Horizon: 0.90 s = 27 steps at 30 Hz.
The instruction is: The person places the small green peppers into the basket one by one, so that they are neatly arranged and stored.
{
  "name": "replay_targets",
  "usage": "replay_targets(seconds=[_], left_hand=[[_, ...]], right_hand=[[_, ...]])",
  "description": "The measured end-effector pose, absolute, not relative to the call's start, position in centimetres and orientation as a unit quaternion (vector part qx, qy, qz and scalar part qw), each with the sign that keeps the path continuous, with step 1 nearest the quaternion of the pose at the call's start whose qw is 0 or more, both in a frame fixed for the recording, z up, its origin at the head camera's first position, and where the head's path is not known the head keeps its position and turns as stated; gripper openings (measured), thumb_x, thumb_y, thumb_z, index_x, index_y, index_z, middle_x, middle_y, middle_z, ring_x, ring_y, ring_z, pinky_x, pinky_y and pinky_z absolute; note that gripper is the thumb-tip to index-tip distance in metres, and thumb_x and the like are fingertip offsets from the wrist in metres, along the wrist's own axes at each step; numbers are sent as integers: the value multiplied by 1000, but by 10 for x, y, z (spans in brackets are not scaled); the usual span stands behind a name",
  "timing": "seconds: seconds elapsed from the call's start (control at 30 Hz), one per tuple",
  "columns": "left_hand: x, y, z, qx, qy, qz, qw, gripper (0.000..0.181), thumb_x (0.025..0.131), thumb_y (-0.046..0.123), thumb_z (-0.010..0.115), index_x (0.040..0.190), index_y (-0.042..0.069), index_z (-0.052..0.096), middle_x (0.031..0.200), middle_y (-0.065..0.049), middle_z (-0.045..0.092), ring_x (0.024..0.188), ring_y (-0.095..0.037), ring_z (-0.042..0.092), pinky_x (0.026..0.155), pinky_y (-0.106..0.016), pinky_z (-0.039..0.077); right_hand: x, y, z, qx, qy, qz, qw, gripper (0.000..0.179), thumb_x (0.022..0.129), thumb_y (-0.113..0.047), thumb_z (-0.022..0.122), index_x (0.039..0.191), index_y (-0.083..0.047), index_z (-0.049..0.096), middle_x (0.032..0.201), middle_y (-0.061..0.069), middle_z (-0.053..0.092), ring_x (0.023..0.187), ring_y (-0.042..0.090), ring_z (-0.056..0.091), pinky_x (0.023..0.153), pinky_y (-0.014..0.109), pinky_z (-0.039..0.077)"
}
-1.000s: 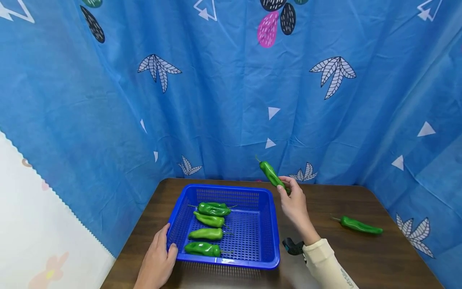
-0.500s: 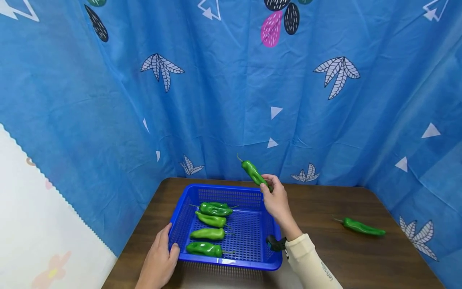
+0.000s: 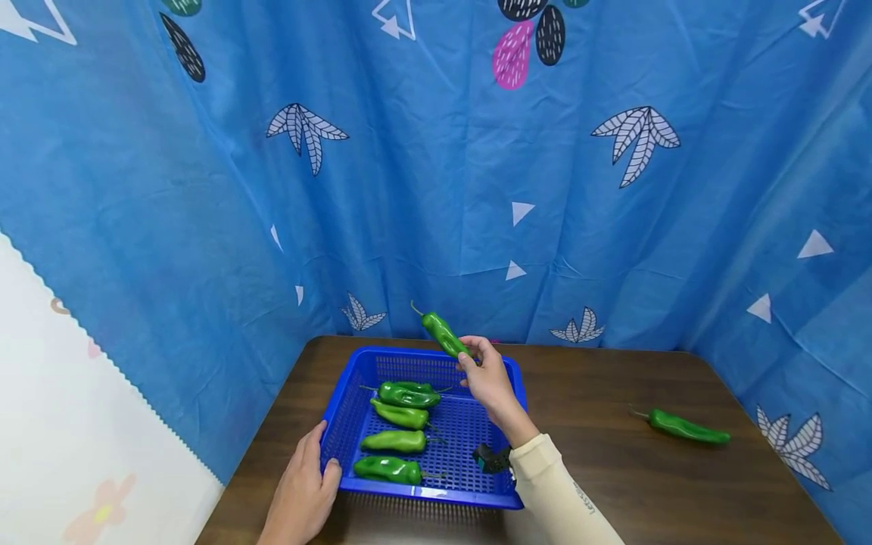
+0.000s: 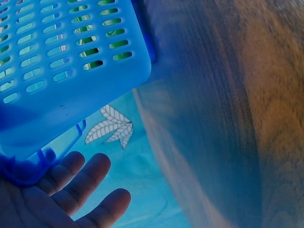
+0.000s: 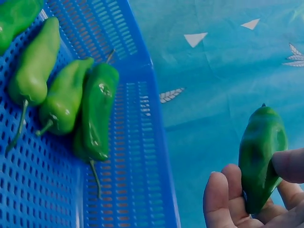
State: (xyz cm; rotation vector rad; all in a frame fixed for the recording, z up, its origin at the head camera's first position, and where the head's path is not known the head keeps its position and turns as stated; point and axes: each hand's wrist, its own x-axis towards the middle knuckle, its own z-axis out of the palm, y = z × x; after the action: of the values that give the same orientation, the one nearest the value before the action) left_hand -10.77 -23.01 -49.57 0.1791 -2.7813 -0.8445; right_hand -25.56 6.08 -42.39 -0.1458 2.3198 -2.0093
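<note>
A glossy green pepper (image 3: 444, 335) is pinched between the thumb and fingers of my right hand (image 3: 489, 378), above the far right part of the blue plastic basket (image 3: 477, 499). Its stem points up and left. The right wrist view shows the thumb pressing the pepper (image 5: 261, 156) from one side. My left hand (image 3: 303, 484) holds the basket's near left corner, thumb at the rim and fingers along the outer side. Inside the basket, several green peppers (image 3: 395, 441) lie in a column on the left; the rearmost ones overlap.
Another green pepper (image 3: 688, 428) lies on the brown wooden table (image 3: 599, 469), right of the basket. A blue patterned curtain (image 3: 422, 189) hangs behind the table. White cloth (image 3: 82, 424) is at the left.
My right hand has carried the pepper leftward, from beside the basket's right edge to above the basket. The left hand stays at the corner, and the peppers in the basket have not moved.
</note>
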Motion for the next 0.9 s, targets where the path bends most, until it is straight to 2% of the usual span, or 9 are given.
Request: replay_targets(seconds=[0.27,0.37,0.57,0.67,0.77,0.9], left_hand=[[-108,-231,-497,61,-949,-288,116,60,98,19,53,154,5,34,150,-20,46,134,-42,50,104,-61,44],[-108,-232,-497,61,-948,-289,114,60,98,19,52,154,6,33,150,-20,45,134,-42,50,103,-61,44],[-108,-233,-499,62,-948,-290,116,61,98,19,52,154,8,33,151,-18,45,136,-41,49,104,-61,44],[-108,-233,-500,62,-948,-288,119,61,97,18,53,154,8,34,150,-17,46,136,-40,49,104,-60,44],[-108,-233,-501,58,-948,-285,129,60,96,17,54,153,8,35,149,-16,47,134,-39,51,103,-59,45],[-109,-233,-501,51,-948,-280,144,60,95,16,55,152,7,37,147,-17,49,132,-38,53,102,-59,46]], right_hand=[[-256,43,-434,-57,742,-665,61,32,105,-15,50,137,-13,52,125,13,59,102,25,61,73,31,56],[-258,36,-438,-61,737,-669,71,32,105,-15,49,137,-14,52,125,14,59,105,28,61,74,32,56],[-259,27,-447,-85,740,-661,94,30,106,-15,49,135,-16,53,118,16,59,103,28,61,80,43,58],[-258,26,-451,-100,742,-654,110,29,106,-15,48,134,-16,53,114,14,58,106,34,60,85,50,57],[-259,25,-454,-103,743,-651,119,28,106,-17,47,134,-17,53,115,12,58,111,40,58,86,51,56],[-260,22,-458,-101,748,-641,138,28,106,-17,47,134,-18,53,122,15,59,111,37,59,87,50,55]])
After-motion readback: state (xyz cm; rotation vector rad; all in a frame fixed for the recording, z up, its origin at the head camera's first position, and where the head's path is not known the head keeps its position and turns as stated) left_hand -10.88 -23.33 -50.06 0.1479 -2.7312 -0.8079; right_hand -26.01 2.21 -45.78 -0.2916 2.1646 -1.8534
